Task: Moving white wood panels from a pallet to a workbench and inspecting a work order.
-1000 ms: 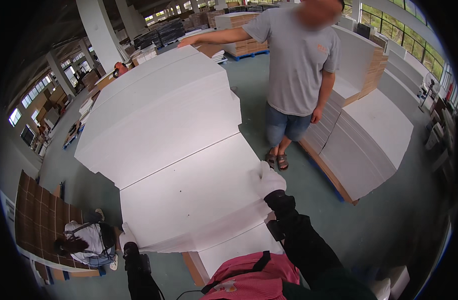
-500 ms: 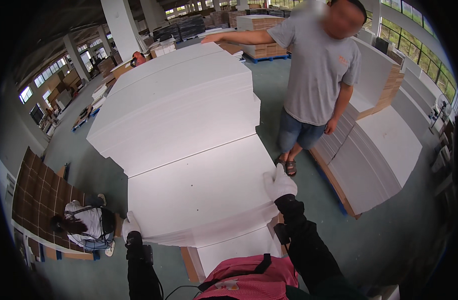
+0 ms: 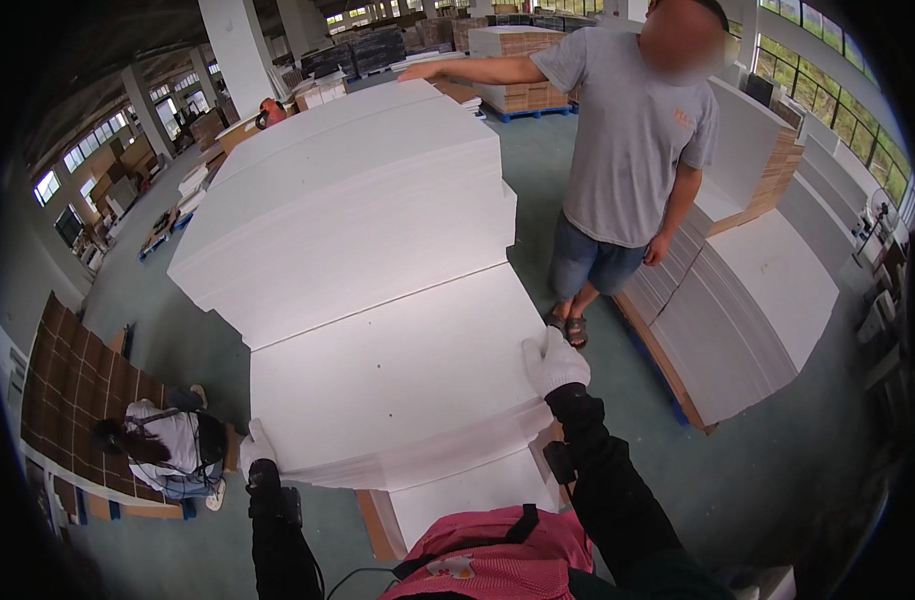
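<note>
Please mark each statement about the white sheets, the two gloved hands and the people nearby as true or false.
1. The left hand and the right hand both wear white gloves. True.
2. Both hands grip the near stack of white sheets at its corners. True.
3. The standing person wears a red shirt. False: the shirt is grey, with dark shorts.
4. The standing person's outstretched arm reaches over the tall stack. True.
5. The crouching person is at the right of the picture. False: at the lower left, beside brown cardboard.
</note>
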{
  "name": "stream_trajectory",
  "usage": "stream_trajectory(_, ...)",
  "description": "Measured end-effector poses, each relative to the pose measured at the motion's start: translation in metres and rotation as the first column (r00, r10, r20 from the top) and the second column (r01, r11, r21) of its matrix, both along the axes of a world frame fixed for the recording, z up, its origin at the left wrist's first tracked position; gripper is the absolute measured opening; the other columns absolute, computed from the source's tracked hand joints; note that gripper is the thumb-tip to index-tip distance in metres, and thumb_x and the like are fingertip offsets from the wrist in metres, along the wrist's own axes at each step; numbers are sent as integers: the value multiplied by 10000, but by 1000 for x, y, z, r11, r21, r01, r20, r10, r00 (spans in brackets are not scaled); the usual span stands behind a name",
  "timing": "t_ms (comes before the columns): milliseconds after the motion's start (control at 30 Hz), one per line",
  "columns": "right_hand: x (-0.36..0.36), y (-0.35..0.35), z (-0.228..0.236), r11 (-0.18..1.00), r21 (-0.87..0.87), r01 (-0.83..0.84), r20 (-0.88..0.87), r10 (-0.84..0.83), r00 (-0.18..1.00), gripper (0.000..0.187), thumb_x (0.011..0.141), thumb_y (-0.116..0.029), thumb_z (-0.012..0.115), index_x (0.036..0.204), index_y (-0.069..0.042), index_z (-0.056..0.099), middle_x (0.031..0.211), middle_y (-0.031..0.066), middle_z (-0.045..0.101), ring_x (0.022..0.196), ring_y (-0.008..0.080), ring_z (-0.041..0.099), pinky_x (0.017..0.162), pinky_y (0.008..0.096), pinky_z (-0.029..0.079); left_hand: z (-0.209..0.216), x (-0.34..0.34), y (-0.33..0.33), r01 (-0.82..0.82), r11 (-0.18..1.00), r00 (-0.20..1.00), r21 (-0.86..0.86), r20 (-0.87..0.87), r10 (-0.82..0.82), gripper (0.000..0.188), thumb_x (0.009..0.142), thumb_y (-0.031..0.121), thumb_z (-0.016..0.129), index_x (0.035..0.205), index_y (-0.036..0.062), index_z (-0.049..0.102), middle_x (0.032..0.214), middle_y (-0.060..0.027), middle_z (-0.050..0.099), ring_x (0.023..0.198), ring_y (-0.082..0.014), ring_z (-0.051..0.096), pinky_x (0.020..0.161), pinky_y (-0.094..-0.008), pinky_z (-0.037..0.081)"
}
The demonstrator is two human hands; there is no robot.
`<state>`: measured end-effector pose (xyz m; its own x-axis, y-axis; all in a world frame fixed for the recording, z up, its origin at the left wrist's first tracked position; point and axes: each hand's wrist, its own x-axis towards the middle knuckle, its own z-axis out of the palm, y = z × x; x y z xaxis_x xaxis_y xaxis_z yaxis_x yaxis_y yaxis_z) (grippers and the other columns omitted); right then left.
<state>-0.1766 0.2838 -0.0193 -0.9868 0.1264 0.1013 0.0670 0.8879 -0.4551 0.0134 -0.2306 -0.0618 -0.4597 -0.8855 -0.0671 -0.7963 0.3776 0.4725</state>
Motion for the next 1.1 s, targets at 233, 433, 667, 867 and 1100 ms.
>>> stream_trajectory(233,-1,0,-4,1000,2,-4,-30,4,1000,530,861,-478,463,1174,-51,488,929,206,650,802,378,641,702,481,493,2,-3,2,-9,1000,1000,22,-30,9,751,892,631,305,1047,-18,649,998,-253,637,1007,-402,591,877,-440,442)
stream_trajectory(433,2,-1,-9,1000,15,10,-47,-9,999,516,869,-474,450,1160,-50,491,924,210,649,800,382,640,702,485,491,2,2,3,5,999,999,38,-45,-4,738,900,613,307,1042,-26,648,987,-246,644,989,-396,601,864,-436,447)
stream_trajectory(667,-9,2,-7,1000,23,13,-176,-9,984,385,898,-396,423,1044,-53,516,828,191,650,714,374,636,640,492,488,6,-13,12,19,1000,995,14,-95,-17,720,902,596,320,1098,-33,612,1043,-254,627,1023,-390,588,879,-433,439)
stream_trajectory(867,-1,0,-6,1000,16,11,-144,-9,990,350,893,-386,435,977,-55,510,815,188,648,718,374,635,642,496,487,-8,-2,6,-133,970,989,-203,-89,117,714,906,584,325,1183,-33,551,1114,-261,597,1059,-404,561,896,-437,430)
stream_trajectory(1100,-5,4,-4,999,29,21,-141,-17,990,337,890,-373,435,957,-52,514,810,192,648,717,375,635,638,496,489,10,-5,13,10,1000,997,-1,-76,-10,708,911,576,314,1064,-42,624,1015,-260,629,1004,-404,588,866,-441,444)
